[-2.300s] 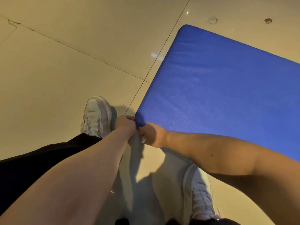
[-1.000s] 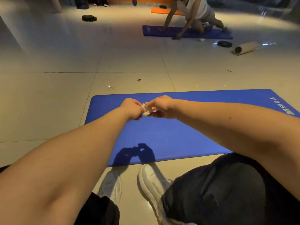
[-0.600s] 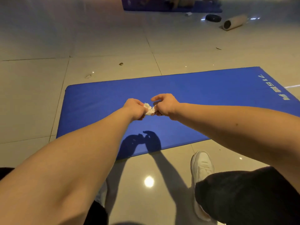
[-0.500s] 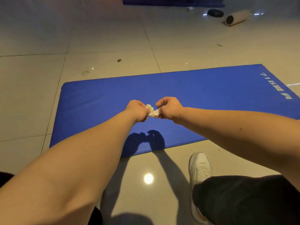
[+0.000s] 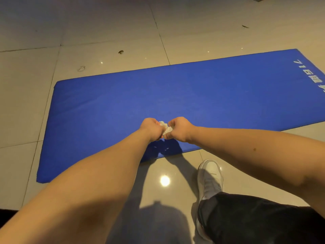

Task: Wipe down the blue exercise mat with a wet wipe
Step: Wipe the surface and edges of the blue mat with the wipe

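Wet wipe: one, white, crumpled into a small wad just below the middle of the frame. It is held between the two hands over the near part of the mat; whether it touches the mat cannot be told.
Left hand: fingers curled in, pinching the left side of the wipe, with the back of the hand toward the camera.
Right hand: fingers curled, gripping the right side of the wipe.
Blue mat: one, lying flat on the floor, stretching from the lower left across the middle to the right edge of the frame.
Lettering: white characters at the mat's right end, upper right, too skewed to read.
Shadow: the dark shape of both hands falls on the mat's near edge, just below the hands.
Floor: glossy beige tiles with dark joints, and one bright light reflection at lower middle.
Floor marks: two small ones, and, on the tiles beyond the mat's far edge, upper left.
Shoe: one, white, lower right, on the tile near the mat's near edge and apart from it.
Trouser leg: black, in the lower right corner, covering the shoe's heel end.
Count: two hands, one wipe, one mat, one shoe.
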Tool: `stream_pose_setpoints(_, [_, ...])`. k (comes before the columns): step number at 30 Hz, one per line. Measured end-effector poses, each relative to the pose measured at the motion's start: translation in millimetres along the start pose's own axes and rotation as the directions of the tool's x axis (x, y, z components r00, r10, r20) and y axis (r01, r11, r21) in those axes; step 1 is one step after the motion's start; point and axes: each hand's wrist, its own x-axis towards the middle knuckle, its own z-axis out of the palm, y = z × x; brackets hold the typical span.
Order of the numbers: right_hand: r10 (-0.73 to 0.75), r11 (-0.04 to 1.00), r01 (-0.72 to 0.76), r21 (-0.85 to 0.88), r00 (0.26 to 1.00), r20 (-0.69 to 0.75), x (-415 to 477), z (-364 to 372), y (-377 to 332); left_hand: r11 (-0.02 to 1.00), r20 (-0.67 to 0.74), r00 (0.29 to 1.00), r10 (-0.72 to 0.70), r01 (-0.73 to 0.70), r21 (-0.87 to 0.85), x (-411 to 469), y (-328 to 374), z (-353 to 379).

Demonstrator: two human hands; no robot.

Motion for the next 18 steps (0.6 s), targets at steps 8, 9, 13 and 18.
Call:
stream_pose_setpoints(8, [-0.086, 0.979, 0.092, -0.18, 0.995, 0.043, 11, 2, 17, 0.995, -0.028, 0.999, -0.026, 0.023, -0.095, 8, -7, 37])
stream_pose_setpoints(9, [-0.092, 0.973, 0.102, -0.209, 0.994, 0.056, 14, 2, 19, 0.993, -0.028, 0.999, -0.034, 0.03, -0.116, 6, -8, 40])
stream_pose_setpoints(13, [-0.108, 0.933, 0.156, -0.325, 0.981, 0.163, 18, -11, 25, 0.975, -0.016, 0.999, -0.038, 0.034, -0.221, 5, -12, 53])
stream_pose_setpoints(18, [-0.078, 0.844, 0.171, -0.509, 0.977, 0.201, 38, -31, 55, 0.966, -0.03, 0.999, -0.045, 0.036, -0.255, 6, -13, 77])
